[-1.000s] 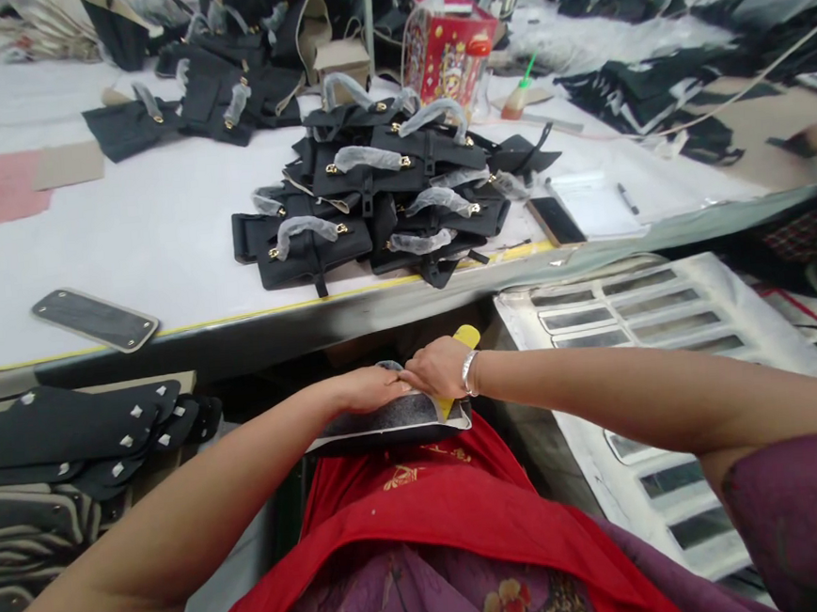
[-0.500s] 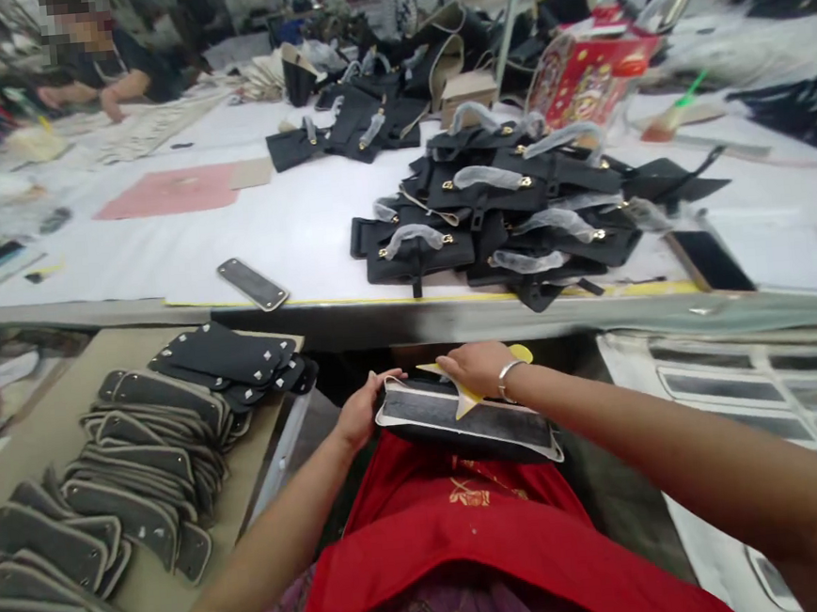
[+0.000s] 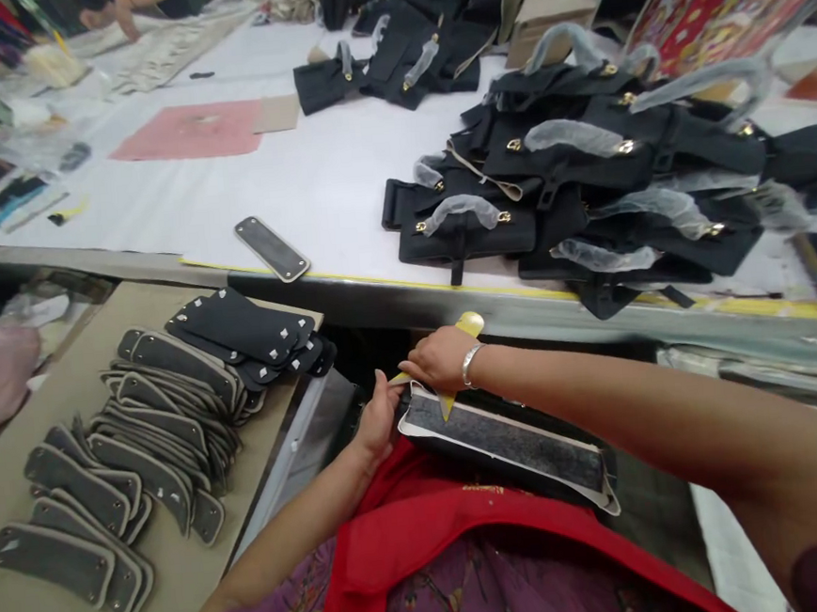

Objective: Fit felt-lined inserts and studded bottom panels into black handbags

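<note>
A black bag body (image 3: pixel 511 444), with a dark grey strip framed by pale edges on its upward face, rests at my lap against the red apron. My left hand (image 3: pixel 379 417) grips its left end, the thumb up and the other fingers partly hidden. Just above that end, my right hand (image 3: pixel 441 358) is closed around a flat yellow scraper (image 3: pixel 471 322) with pointed corners. One corner points toward my left thumb and another lies over the grey strip. A silver bracelet (image 3: pixel 471 365) circles my right wrist.
On the board at left lie many grey riveted base pieces (image 3: pixel 149 468) and black pieces (image 3: pixel 233 329). A single grey piece (image 3: pixel 272 249) lies near the table (image 3: pixel 343 189) edge. Black bag parts with wrapped handles (image 3: pixel 466 235) are heaped at right. Another person's hands (image 3: pixel 123 12) show far left.
My right hand has moved left along the bag body with the yellow scraper, now beside my left hand. The bag body sits more tilted, and the view has shifted down and closer.
</note>
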{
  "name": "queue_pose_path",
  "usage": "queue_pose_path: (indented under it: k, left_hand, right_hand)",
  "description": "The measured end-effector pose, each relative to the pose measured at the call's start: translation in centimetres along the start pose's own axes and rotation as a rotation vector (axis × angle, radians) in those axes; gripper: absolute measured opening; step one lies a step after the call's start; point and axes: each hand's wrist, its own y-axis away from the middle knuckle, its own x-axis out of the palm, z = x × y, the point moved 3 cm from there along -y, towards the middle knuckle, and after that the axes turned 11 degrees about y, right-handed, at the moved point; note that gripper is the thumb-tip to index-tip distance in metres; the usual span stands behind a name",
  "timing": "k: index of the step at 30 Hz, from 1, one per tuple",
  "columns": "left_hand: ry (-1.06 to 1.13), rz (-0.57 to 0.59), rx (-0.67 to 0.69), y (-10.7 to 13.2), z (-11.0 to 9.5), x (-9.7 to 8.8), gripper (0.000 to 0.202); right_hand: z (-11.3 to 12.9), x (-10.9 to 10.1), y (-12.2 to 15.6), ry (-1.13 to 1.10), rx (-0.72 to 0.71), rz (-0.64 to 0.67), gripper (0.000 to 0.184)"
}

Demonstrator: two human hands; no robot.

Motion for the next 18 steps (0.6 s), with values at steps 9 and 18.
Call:
queue_pose_path:
  k: [9,18]
  left_hand:
    - [0.185,-0.084,0.044,0.9,1.1,0.5,0.042]
    - [0.029,-0.124,0.15,0.9,1.5,-0.4,0.036]
  right_hand:
    - [-0.3,-0.3,-0.8,0.043,-0.345,-0.036,0.055]
    - [-0.5,-0.2,-0.1,0.023,-0.306,0.007,0.055]
